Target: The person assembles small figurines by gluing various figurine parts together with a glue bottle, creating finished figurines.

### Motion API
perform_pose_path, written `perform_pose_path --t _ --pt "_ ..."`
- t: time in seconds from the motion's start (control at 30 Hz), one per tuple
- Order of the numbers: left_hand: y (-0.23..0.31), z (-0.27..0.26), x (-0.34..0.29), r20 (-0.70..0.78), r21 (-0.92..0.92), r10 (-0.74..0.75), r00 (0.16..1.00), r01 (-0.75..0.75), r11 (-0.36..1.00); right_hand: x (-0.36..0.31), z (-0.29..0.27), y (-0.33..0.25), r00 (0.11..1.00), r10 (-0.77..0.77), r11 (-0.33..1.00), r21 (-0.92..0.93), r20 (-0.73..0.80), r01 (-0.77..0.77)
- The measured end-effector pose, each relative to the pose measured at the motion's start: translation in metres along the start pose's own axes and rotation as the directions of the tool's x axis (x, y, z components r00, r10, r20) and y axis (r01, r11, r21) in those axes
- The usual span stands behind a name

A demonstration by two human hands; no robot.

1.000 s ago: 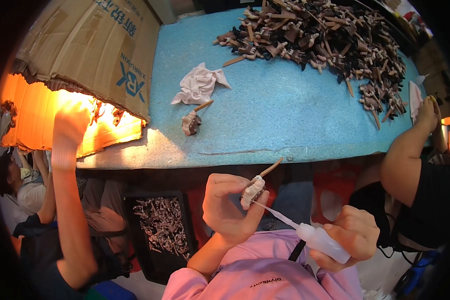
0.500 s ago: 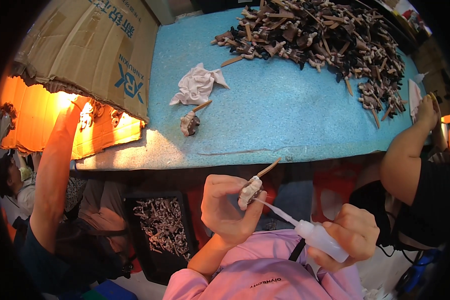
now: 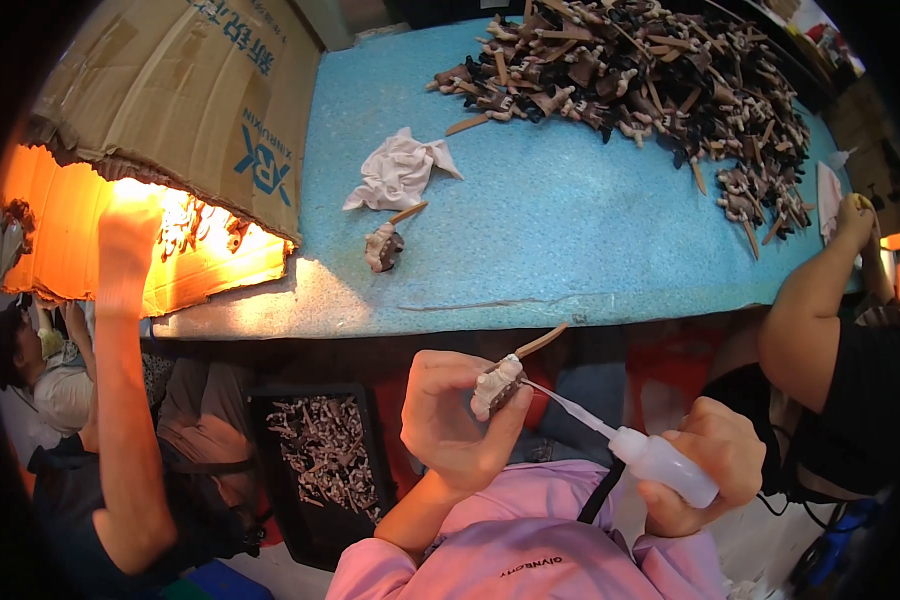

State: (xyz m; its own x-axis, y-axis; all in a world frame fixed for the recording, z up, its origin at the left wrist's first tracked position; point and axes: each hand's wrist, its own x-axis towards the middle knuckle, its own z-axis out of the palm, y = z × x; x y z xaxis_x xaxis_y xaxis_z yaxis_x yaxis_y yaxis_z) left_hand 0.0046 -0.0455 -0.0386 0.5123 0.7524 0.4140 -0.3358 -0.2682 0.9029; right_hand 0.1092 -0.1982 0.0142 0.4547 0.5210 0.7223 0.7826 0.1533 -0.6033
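Between thumb and fingers, my left hand point(image 3: 455, 420) pinches a small figurine point(image 3: 496, 387), cream-white and brown, with a flat wooden stick point(image 3: 542, 341) jutting from its upper end. My right hand point(image 3: 710, 462) grips a translucent white squeeze bottle point(image 3: 665, 466). The bottle's long thin nozzle points at the figurine's right side, its tip close to the brown part; I cannot tell whether it touches. Both hands are in front of the table's near edge. A similar figurine point(image 3: 382, 247) on a stick lies on the blue table point(image 3: 530, 235), beside a crumpled pale cloth point(image 3: 400, 172).
A large pile of stick-mounted figurines point(image 3: 630, 80) covers the far right tabletop. At left, a cardboard box point(image 3: 190, 90) stands over a bright orange glow, with a co-worker's arm point(image 3: 130, 400) reaching in. A black tray point(image 3: 320, 460) of small parts sits below. Another person's arm point(image 3: 810, 310) is at right.
My right hand has shifted slightly right with the bottle, and the nozzle has moved up along the figurine's side. The figurine has turned a little. The co-worker's arm at left has moved.
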Motion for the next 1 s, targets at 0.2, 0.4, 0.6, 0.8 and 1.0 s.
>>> perform_pose_path --t 0.2,0.4,0.6,0.8,1.0 --pt "0.015 0.002 0.004 0.031 -0.142 -0.256 0.966 0.258 0.956 0.0 0.002 -0.002 0.742 0.629 0.756 0.406 -0.233 -0.513" --pt "0.021 -0.006 0.007 0.04 -0.201 -0.374 0.927 0.374 0.905 0.021 0.01 0.03 0.729 0.68 0.504 0.676 0.073 -0.538" --pt "0.023 -0.023 0.008 0.072 -0.238 -0.421 0.904 0.425 0.873 0.048 0.032 0.059 0.795 0.606 0.625 0.6 0.029 -0.499" --pt "0.021 -0.048 0.007 0.021 -0.351 -0.467 0.884 0.444 0.824 0.079 0.069 0.108 0.868 0.491 0.812 0.325 0.072 -0.485" --pt "0.025 -0.087 -0.001 -0.069 -0.295 -0.437 0.897 0.4 0.868 0.082 0.081 0.145 0.908 0.405 0.911 -0.131 0.104 -0.391"
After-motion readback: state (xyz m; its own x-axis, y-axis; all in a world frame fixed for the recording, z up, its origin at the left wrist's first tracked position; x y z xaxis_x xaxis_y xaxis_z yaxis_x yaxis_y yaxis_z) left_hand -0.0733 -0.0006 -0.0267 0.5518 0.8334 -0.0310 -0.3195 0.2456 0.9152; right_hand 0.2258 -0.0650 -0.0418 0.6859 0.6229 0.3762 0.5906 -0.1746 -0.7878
